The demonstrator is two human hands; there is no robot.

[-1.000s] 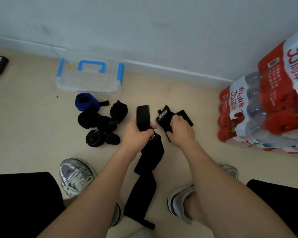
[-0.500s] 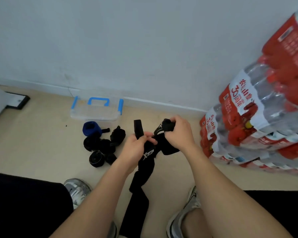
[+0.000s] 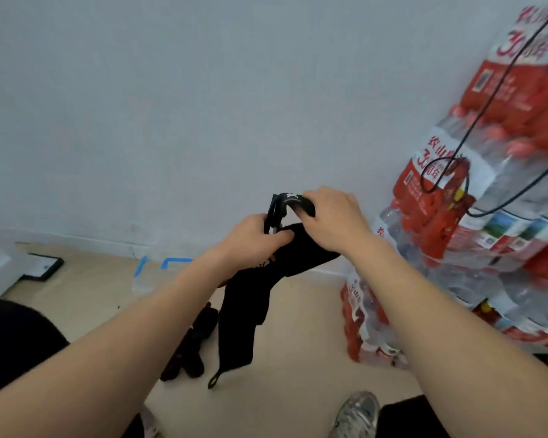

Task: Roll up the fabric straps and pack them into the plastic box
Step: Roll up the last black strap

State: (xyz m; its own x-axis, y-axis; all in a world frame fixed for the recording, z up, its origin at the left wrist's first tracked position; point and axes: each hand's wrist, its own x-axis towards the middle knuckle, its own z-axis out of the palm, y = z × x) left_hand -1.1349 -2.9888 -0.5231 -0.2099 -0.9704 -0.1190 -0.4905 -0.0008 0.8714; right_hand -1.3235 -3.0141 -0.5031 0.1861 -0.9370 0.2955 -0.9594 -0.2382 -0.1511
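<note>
Several water packs (image 3: 475,222) stack up on the right. Plastic box (image 3: 140,275) sits at the wall, mostly hidden behind the left forearm. Black strap (image 3: 244,314) is raised higher than a second ago and hangs free. Rolled straps (image 3: 190,349) lie on the floor, unpacked. Left hand (image 3: 250,240) pinches the strap's top end and right hand (image 3: 332,219) curls over the logo tab. Rolling looks set to start.

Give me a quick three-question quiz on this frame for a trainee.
1. True or false: the left hand and right hand both grip the strap.
2. The strap's lower end: A hangs loose; B is rolled up; C is knotted.
3. What colour are the latches on the box?
Key: 1 true; 2 A; 3 blue.
</note>
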